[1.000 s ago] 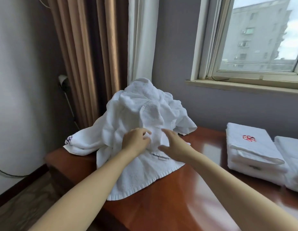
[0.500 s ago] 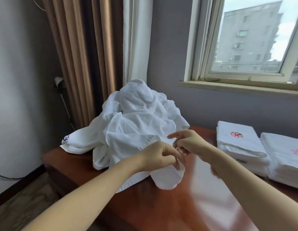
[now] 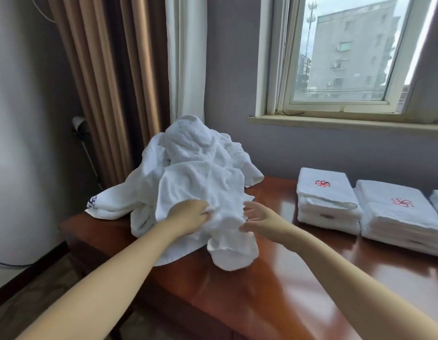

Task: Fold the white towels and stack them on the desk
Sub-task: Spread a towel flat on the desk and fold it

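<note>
The heap of white towels (image 3: 188, 168) sits at the left end of the tabletop (image 3: 298, 278). The left hand (image 3: 188, 215) has its fingers bunched into the front towel (image 3: 227, 236), whose loose end droops in a rounded lobe onto the wood. The right hand (image 3: 259, 218) hovers just beside that towel, fingers spread and loosely curled, gripping nothing that I can see. To do this step well, I judge the right hand should find a hem or corner (not a fistful of the middle). Then the two hands can draw apart, so the towel comes free of the heap without dragging its neighbours along. The folded stacks (image 3: 325, 200) wait at the right. Half a second ago the hands were nearly touching at the towel's front. Now they are apart, and the left hand sits farther left in the cloth.
</note>
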### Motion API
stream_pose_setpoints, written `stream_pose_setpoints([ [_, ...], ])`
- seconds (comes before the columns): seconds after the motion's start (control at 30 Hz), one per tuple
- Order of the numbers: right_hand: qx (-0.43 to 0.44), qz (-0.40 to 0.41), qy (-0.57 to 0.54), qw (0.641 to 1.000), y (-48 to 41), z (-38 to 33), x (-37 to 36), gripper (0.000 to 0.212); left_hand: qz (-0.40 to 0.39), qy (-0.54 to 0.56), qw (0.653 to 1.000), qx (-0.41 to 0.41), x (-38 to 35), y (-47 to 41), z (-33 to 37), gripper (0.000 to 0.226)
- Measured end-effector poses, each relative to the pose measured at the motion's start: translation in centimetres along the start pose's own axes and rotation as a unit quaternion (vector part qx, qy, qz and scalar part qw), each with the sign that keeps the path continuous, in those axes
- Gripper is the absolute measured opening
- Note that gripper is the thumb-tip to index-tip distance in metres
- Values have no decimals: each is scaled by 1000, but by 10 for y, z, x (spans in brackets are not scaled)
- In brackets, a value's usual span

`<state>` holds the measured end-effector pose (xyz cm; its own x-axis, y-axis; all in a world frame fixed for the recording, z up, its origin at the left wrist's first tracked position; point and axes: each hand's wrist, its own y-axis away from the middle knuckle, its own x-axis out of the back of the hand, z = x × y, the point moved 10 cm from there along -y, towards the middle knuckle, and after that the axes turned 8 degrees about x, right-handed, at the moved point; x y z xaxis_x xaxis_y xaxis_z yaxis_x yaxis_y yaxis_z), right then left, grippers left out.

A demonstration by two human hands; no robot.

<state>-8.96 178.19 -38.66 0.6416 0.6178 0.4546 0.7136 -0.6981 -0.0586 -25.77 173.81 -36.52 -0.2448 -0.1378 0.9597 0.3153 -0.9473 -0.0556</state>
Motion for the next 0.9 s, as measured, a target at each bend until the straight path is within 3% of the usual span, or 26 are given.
stream_pose_setpoints([
  [0.1, 46, -26, 36, 998, 16, -9, 4, 89, -30, 192, 976, -100, -3, 21, 64, 39],
  [0.23, 105, 1, 7, 994, 46, -16, 26, 38, -33, 297, 941, -160, -11, 34, 122, 29],
  [0.3, 89, 2, 10, 996, 63, -9, 40, 26, -25, 297, 939, -173, -17, 36, 142, 34],
  [0.4, 35, 21, 109, 993, 91, 14, 69, 6, -43, 313, 932, -180, -24, 44, 170, 32],
  [0.47, -28, 25, 199, 979, 115, 32, 92, 14, -63, 314, 930, -177, -34, 51, 187, 39],
  [0.6, -128, 35, 349, 928, 169, 46, 139, 20, -85, 190, 958, -198, -68, 62, 225, 21],
  [0.73, -199, 57, 446, 871, 221, 52, 188, 19, -134, 141, 950, -244, -103, 86, 276, 28],
  [0.83, -288, 7, 538, 792, 267, 64, 220, 25, -163, 152, 933, -284, -115, 108, 312, 27],
  [0.9, -361, -32, 596, 717, 301, 71, 239, 28, -172, 124, 926, -312, -124, 121, 328, 25],
])
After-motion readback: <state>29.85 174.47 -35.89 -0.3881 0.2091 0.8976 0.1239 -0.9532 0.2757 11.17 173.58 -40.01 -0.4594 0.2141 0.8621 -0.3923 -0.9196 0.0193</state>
